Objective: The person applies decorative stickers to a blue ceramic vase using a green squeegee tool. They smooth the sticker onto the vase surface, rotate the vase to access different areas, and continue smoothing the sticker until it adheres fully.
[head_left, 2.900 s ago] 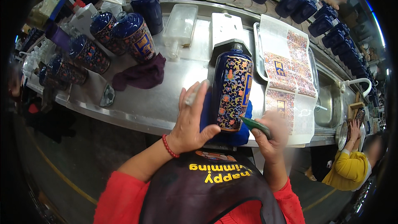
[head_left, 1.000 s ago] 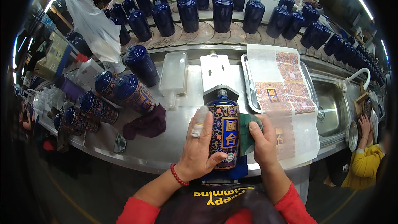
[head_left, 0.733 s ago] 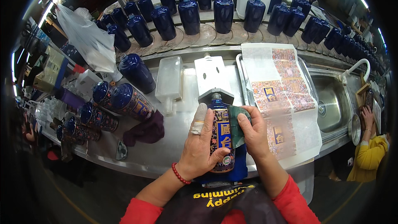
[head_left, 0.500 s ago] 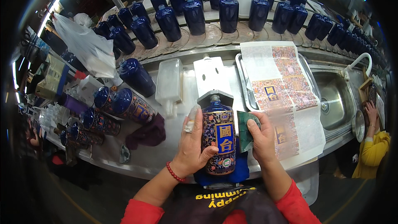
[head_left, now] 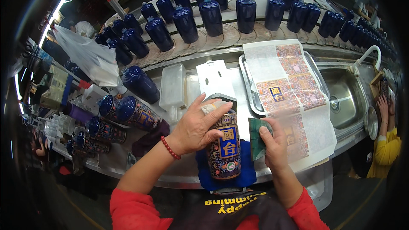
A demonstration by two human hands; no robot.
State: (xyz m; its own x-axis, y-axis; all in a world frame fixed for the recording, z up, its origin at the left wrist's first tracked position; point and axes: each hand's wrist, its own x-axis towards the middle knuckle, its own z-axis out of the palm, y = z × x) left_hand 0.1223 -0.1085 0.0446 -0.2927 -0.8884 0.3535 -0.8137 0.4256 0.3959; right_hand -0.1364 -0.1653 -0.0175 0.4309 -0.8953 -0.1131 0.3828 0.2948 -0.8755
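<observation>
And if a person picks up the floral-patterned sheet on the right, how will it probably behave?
The floral-patterned sheet is probably floppy, since it bends as it lies over the metal tray. It looks paper-thin, so it is likely light for its size and may crease easily.

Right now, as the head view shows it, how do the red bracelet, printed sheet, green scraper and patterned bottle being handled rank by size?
Largest to smallest, by visible area:
1. printed sheet
2. patterned bottle, top partly covered
3. green scraper, partly covered
4. red bracelet
</observation>
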